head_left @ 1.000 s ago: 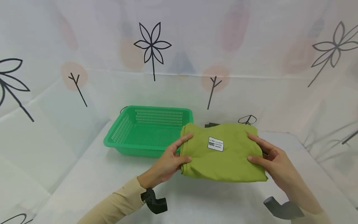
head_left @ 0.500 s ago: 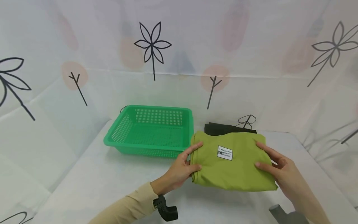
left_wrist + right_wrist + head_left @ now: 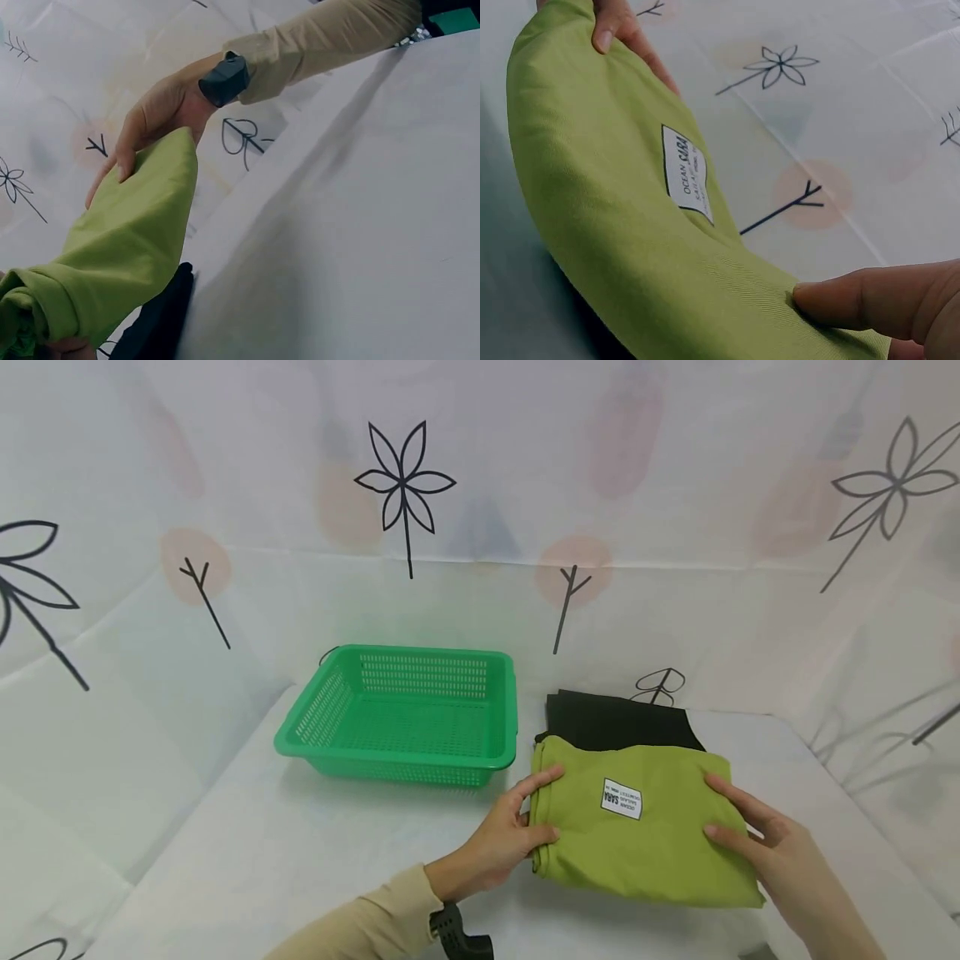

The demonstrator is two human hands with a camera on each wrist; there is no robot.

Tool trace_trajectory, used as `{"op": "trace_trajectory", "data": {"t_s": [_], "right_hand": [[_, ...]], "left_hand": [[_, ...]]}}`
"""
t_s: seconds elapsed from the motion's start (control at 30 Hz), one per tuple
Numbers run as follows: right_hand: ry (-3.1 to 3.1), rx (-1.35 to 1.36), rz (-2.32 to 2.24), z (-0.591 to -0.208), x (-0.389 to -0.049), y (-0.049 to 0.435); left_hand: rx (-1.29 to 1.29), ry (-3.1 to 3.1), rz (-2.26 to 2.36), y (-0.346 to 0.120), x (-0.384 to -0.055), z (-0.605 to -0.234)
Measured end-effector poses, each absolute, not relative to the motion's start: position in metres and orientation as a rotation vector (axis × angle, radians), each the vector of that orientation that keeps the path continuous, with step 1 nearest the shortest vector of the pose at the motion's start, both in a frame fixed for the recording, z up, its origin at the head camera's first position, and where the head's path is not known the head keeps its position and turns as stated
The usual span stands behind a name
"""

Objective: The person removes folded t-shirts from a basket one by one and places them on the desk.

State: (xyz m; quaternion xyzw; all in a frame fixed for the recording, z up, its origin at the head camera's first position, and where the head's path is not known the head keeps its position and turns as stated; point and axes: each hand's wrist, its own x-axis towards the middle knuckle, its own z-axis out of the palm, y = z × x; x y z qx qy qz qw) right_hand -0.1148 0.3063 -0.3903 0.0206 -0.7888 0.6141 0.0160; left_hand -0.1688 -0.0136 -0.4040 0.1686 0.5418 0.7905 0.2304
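Observation:
A folded lime-green garment point(image 3: 660, 860), perhaps a shirt, with a white printed label point(image 3: 622, 799) is held up slightly above the table. My left hand point(image 3: 506, 835) grips its left edge, thumb and index finger on top and the other fingers under the folds. At the opposite edge, my right hand point(image 3: 776, 852) holds it with thumb and fingers over the top. In the left wrist view, rolled layers of the garment point(image 3: 127, 240) show at the left-hand end. Behind it lies a folded black cloth point(image 3: 618, 720), partly covered from view by the green one.
An empty green plastic basket point(image 3: 420, 718) with perforated walls stands left of the cloths, toward the back. The table point(image 3: 285, 868) has a white cover. A white curtain point(image 3: 480, 510) with flower and twig drawings hangs behind and at the sides.
Both hands have brought the green garment toward me and to the right, lowering it. More of the black cloth has come into view behind it. The basket stays put.

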Motion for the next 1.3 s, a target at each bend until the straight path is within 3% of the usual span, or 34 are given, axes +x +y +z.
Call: {"op": "trace_trajectory", "data": {"t_s": [0.37,1.3], "right_hand": [[-2.785,-0.112,1.463,-0.399,-0.105,0.316],[-2.889,-0.157,1.375,-0.422,-0.096,0.338]], "left_hand": [[0.383,1.515,2.140,0.001,-0.159,-0.415],[0.258,1.515,2.063,0.023,-0.148,-0.436]]}}
